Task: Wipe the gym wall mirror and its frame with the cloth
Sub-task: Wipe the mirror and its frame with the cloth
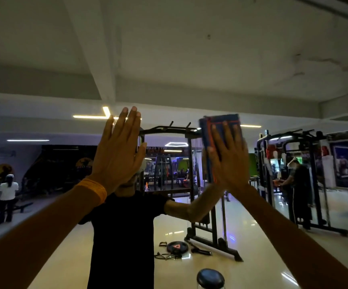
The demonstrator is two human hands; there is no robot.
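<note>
Mirror glass (252, 205) ahead: your right hand (229, 161) presses the cloth (217, 126) flat (fingers straight), left hand (117, 155) open, empty; next, sweep sideways.

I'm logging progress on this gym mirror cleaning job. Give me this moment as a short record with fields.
surface: gym wall mirror, reflecting weight racks and a glossy floor
cloth: folded blue cloth with orange stripes, flat against the glass at head height
right hand: straight fingers pressing the cloth to the mirror
left hand: bare, fingers straight, raised flat at the glass; contact cannot be told
wrist: orange wristband on the left arm
mirror frame: not distinguishable here
foreground: round black cap at the bottom edge
</note>
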